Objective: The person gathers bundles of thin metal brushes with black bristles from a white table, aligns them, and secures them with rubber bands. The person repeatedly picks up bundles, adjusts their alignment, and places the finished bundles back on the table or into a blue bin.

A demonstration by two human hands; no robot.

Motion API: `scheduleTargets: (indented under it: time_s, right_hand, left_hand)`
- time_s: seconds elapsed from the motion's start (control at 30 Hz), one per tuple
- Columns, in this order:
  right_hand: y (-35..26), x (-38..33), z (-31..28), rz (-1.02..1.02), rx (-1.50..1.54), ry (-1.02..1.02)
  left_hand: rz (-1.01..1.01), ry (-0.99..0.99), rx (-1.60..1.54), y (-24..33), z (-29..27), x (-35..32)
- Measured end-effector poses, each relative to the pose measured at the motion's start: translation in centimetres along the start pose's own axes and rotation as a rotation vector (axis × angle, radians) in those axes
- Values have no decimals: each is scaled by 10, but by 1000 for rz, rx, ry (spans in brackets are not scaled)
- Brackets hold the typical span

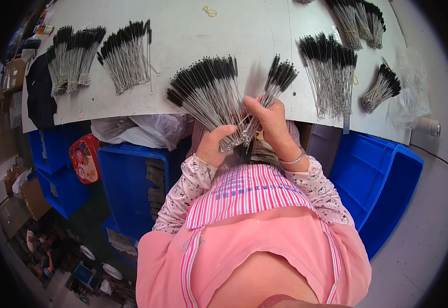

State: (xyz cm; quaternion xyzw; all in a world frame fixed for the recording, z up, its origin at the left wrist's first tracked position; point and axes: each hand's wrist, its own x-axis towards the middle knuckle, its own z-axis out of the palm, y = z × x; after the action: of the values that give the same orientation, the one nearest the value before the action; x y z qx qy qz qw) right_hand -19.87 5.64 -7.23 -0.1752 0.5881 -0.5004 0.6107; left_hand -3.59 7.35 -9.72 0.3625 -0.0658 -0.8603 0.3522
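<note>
My left hand (pixel 215 145) grips the wire stems of a fanned bunch of thin black-bristled brushes (pixel 203 84) at the near edge of the white table (pixel 193 31). My right hand (pixel 269 120) pinches a smaller bunch of the same brushes (pixel 279 77) beside it, the bristle ends pointing away over the table. Both bunches meet at their twisted wire ends between my hands.
More brush bundles lie on the table: two at the far left (pixel 72 56), (pixel 126 51), one at the right (pixel 332 72), others at the far right (pixel 382 90) and top (pixel 360 18). Blue plastic crates stand below the table at left (pixel 126 185) and right (pixel 383 179). A clear plastic bag (pixel 411 92) lies at the right edge.
</note>
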Motion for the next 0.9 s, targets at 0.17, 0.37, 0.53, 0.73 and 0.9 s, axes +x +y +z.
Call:
scheduleTargets:
  time_s: [0.17,0.37,0.53,0.73,0.9]
  right_hand:
    - [5,6,-1,72,-85,-43]
    - [14,6,2,-6,13,68]
    - [4,-1,3,58,82,52]
    - [17,6,-4,40,73,39]
    - [24,9,-4,-98,-122,72]
  left_hand:
    - [-43,3,-48,7,0,-5]
    - [14,0,-25,6,-2,-5]
    - [4,22,32,9,-4,-7]
    - [-44,10,2,16,-7,-9]
    - [-14,-1,42,18,-6,-9]
